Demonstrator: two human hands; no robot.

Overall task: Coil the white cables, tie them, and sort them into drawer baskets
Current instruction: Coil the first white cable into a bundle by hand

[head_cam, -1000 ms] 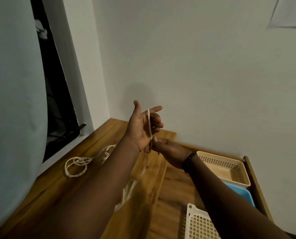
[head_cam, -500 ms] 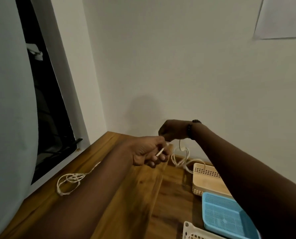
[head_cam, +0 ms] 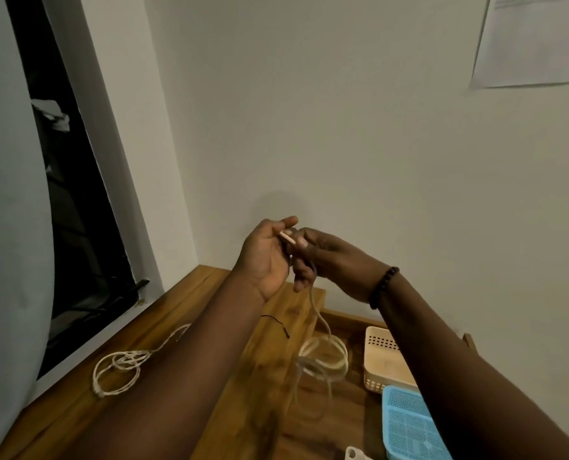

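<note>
Two hands meet above the desk (head_cam: 190,330): the left hand (head_cam: 266,257) pinches the white cable (head_cam: 321,353) by its plug end, the right hand (head_cam: 323,257) seemingly closed around the cord, which dangles in limp, blurred loops. Light, floppy, tangle-prone; best gripped near the plug.

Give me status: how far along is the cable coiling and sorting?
Early. Done: nothing visibly sorted; the beige basket looks empty where visible, and the blue basket too. In hand: left hand and right hand hold one white cable, its loose loops hanging, not tied. Left: finish and tie it, then coil the second cable lying loose on the desktop, and bin both.
</note>
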